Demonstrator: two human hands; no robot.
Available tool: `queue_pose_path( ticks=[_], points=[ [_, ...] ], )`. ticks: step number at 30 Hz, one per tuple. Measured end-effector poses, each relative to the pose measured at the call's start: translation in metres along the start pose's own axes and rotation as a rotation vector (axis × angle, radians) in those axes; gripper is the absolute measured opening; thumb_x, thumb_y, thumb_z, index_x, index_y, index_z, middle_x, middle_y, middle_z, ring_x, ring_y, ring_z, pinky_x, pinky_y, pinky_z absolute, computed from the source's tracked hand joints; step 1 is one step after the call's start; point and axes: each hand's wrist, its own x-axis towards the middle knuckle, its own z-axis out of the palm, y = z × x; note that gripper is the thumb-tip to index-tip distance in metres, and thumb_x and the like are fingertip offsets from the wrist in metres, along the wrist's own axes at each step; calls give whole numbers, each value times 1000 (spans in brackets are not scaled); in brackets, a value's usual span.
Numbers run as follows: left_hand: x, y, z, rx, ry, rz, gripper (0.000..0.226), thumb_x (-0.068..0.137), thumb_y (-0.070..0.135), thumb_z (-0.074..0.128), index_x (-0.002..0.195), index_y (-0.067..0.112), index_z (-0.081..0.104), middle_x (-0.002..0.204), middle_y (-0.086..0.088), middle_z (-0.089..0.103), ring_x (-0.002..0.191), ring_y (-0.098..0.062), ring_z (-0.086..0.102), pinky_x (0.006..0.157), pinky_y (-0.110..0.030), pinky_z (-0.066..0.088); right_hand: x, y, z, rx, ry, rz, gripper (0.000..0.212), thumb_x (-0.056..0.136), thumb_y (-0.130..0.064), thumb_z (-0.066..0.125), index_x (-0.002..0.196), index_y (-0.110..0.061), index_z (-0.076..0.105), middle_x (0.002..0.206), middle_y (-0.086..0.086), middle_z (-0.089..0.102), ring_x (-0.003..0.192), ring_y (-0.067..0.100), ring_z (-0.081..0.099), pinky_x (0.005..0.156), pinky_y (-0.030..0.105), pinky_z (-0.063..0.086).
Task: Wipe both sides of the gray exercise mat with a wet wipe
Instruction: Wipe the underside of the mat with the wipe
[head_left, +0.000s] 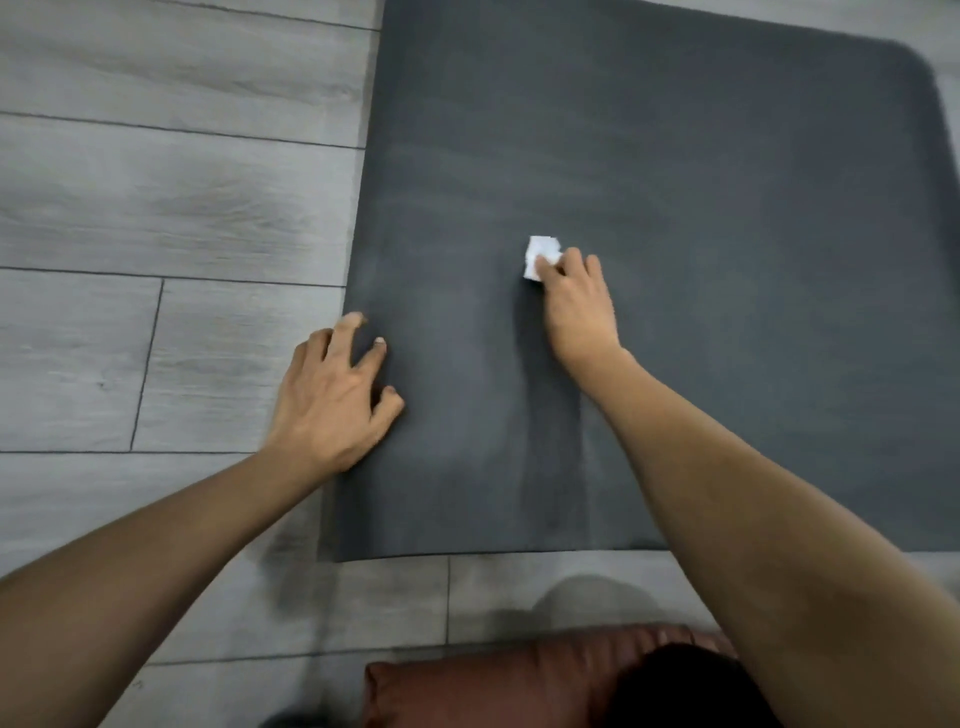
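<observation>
Head view: my right hand (579, 304) pinches the soft wet wipe (540, 257); my left hand (332, 397), fingers spread at 9 o'clock, pins the limp gray exercise mat (675, 156).

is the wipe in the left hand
No, the right hand pinches the white wipe on the gray mat; the left hand rests on the mat's edge.

The dark gray foam exercise mat (675, 260) looks matt; the pale gray wood-grain plank floor (171, 208) smooth; the reddish-brown leather-like cushion (493, 686) faintly glossy.

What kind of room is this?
Probably a home room: gray wood-look plank floor, dark gray foam exercise mat laid flat on it, brown leather-like cushion at the near edge.
</observation>
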Motion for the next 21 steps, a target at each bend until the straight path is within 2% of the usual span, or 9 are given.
queue_pose_path(
  ticks=[2, 4, 7, 9, 11, 13, 16, 19, 21],
  points=[
    [-11, -3, -5, -1, -28, 23, 71, 88, 48, 34, 144, 8, 54, 141, -18, 42, 110, -42, 50, 100, -52, 44, -15, 53, -6, -27, 31, 188, 41, 83, 4, 45, 121, -3, 56, 113, 23, 50, 100, 38, 45, 87, 42, 34],
    [-21, -7, -3, -21, -18, 37, 68, 92, 48, 40, 148, 9, 48, 141, -17, 44, 113, -40, 51, 101, -52, 45, -21, 74, -10, 23, 32, 335, 35, 80, 7, 45, 111, -3, 60, 110, 22, 49, 98, 37, 44, 86, 40, 35],
    [-32, -5, 8, -79, 29, 8, 50, 94, 38, 63, 134, 8, 55, 148, -19, 47, 121, -42, 55, 102, -54, 47, -10, 52, -9, 170, 84, 517, 36, 82, 7, 39, 107, -2, 63, 115, 23, 48, 103, 39, 43, 91, 38, 36],
    [-35, 1, 15, -106, 18, -28, 43, 98, 37, 59, 130, 8, 58, 155, -19, 44, 128, -43, 53, 104, -54, 47, 0, 17, -4, 228, 103, 527, 37, 86, 4, 40, 115, -1, 63, 121, 25, 49, 106, 42, 45, 96, 40, 36],
    [-37, 4, 17, -107, -40, -38, 49, 104, 43, 36, 136, 11, 56, 162, -16, 35, 140, -40, 44, 111, -52, 42, 6, -33, 4, 298, 86, 360, 38, 85, 3, 44, 118, 3, 62, 119, 29, 52, 103, 46, 48, 94, 44, 40],
    [-41, 5, 17, -96, -100, -16, 65, 100, 47, 18, 148, 12, 47, 168, -14, 22, 150, -35, 30, 119, -49, 33, 9, -91, 14, 329, 102, 104, 41, 78, 1, 45, 114, 2, 66, 109, 28, 58, 94, 46, 52, 82, 45, 47],
    [-50, 5, 19, -87, -124, -13, 75, 98, 50, 7, 160, 14, 29, 171, -10, 3, 158, -28, 11, 126, -43, 18, 3, -148, 17, 290, 29, -215, 42, 82, -6, 40, 117, -2, 64, 104, 18, 61, 96, 38, 54, 80, 46, 48],
    [-51, 7, 22, -85, -133, -31, 76, 97, 51, 4, 162, 15, 23, 171, -7, -4, 158, -25, 4, 127, -41, 13, -5, -122, 15, 256, 50, -408, 44, 86, -17, 36, 117, -8, 66, 104, 12, 65, 93, 33, 60, 76, 39, 51],
    [-51, 8, 26, -84, -126, -39, 75, 97, 50, 7, 161, 14, 25, 171, -8, -2, 158, -27, 7, 127, -42, 17, -8, -68, 18, 231, 115, -344, 39, 88, -23, 42, 112, -10, 70, 108, 12, 68, 94, 34, 63, 79, 36, 50]
  ],
)
